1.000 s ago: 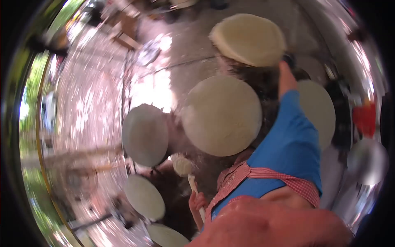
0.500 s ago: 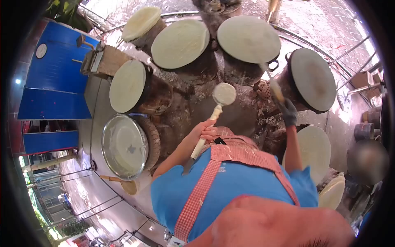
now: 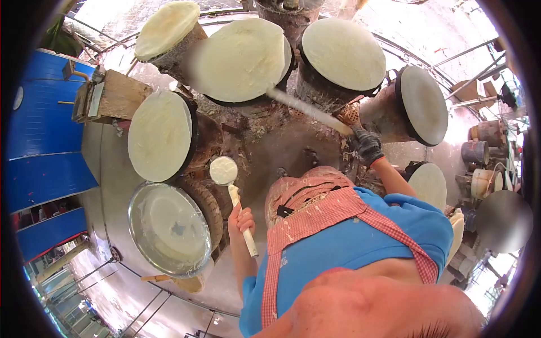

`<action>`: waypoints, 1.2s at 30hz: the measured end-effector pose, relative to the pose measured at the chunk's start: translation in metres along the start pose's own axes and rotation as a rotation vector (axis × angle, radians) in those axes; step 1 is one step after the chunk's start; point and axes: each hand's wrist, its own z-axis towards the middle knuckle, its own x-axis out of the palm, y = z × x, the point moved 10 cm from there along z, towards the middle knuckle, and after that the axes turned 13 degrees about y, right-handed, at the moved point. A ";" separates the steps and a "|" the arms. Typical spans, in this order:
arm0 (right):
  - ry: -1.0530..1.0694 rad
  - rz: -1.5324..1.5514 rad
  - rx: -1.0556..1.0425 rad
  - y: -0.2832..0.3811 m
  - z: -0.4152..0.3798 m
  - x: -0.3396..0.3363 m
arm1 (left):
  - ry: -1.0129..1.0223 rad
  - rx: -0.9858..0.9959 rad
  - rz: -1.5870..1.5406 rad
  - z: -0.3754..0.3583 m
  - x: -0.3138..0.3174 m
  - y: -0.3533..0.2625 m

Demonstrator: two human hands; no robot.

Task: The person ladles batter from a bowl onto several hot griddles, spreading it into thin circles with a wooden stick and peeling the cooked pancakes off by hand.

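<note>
My bare left hand (image 3: 243,219) is closed around the pale handle of a ladle (image 3: 224,170) whose cup holds white batter. Just left of it stands a wide metal basin (image 3: 131,217) with white batter inside. A dark glove covers my right hand (image 3: 367,146), which grips a long spatula (image 3: 310,112), blurred by motion. The spatula's tip reaches the near edge of a round griddle topped with a thin pale flatbread (image 3: 239,62). Another flatbread (image 3: 342,53) covers the griddle to its right. The far-right griddle (image 3: 424,106) shows a greyish top with a brownish patch.
More flatbreads lie on griddles at left (image 3: 160,135), upper left (image 3: 166,31) and right (image 3: 429,186). Drum-like stoves support them in an arc around me. A wooden box (image 3: 121,96) stands by blue panels (image 3: 48,124). Pots (image 3: 474,152) sit at far right.
The ladle and my left hand have moved left, toward the basin. My right hand has swung the spatula from the upper-right griddle leftward to the upper-middle one. The view has shifted.
</note>
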 end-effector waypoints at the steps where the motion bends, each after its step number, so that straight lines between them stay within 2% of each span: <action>1: 0.046 -0.035 -0.081 0.003 0.001 -0.002 | 0.001 0.028 -0.011 0.002 0.008 0.001; 2: 0.044 -0.038 -0.083 0.002 0.004 -0.010 | 0.005 0.056 -0.018 0.007 0.014 0.001; 4: 0.284 0.215 0.013 -0.012 0.014 0.003 | 0.032 0.075 -0.054 0.015 0.016 0.004; 5: 0.259 0.299 0.037 -0.022 0.030 0.007 | 0.057 0.087 -0.040 0.022 0.018 0.004; 7: 0.300 0.241 0.094 -0.031 0.093 0.015 | 0.100 0.112 -0.030 0.039 0.023 0.012; 8: 0.114 0.354 -0.019 -0.030 0.134 0.013 | 0.097 0.142 -0.046 0.044 0.026 0.017; 9: 0.083 0.370 0.068 -0.040 0.186 0.026 | 0.099 0.177 -0.057 0.049 0.029 0.019; 10: 0.130 0.517 0.134 -0.038 0.236 0.032 | 0.118 0.202 -0.046 0.054 0.033 0.021; 12: 0.021 0.849 0.183 -0.025 0.326 0.027 | 0.174 0.218 -0.091 0.064 0.040 0.034; 13: -0.060 0.910 0.130 -0.002 0.349 -0.008 | 0.235 0.201 -0.136 0.068 0.052 0.045; 14: -0.026 1.115 0.191 -0.007 0.402 0.019 | 0.241 0.229 -0.131 0.069 0.055 0.047; 15: 0.104 1.217 0.343 0.015 0.398 0.003 | 0.236 0.230 -0.129 0.069 0.057 0.051; 16: 0.087 1.259 0.344 0.029 0.398 -0.010 | 0.225 0.229 -0.127 0.065 0.058 0.055; 18: 0.001 1.169 0.356 0.005 0.488 0.055 | 0.230 0.251 -0.114 0.059 0.054 0.053; 19: 0.011 1.172 0.347 0.018 0.478 0.047 | 0.224 0.257 -0.110 0.053 0.049 0.051; 21: -0.038 0.795 0.224 0.044 0.440 -0.020 | 0.226 0.263 -0.110 0.044 0.044 0.043; 22: -0.038 0.791 0.226 0.051 0.430 -0.026 | 0.226 0.262 -0.114 0.037 0.038 0.038; 24: -0.245 0.563 0.036 0.081 0.407 -0.067 | 0.224 0.242 -0.135 0.024 0.027 0.025; 26: -0.244 0.521 0.028 0.106 0.377 -0.084 | 0.232 0.233 -0.130 0.010 0.024 0.012; 28: -0.487 0.424 -0.040 0.125 0.343 -0.107 | 0.236 0.225 -0.128 -0.004 0.022 0.000; 32: -0.618 0.329 0.008 0.138 0.290 -0.123 | 0.169 0.226 -0.131 -0.034 0.020 -0.021; 36: -0.765 0.288 -0.045 0.166 0.237 -0.150 | 0.142 0.246 -0.092 -0.054 0.016 -0.040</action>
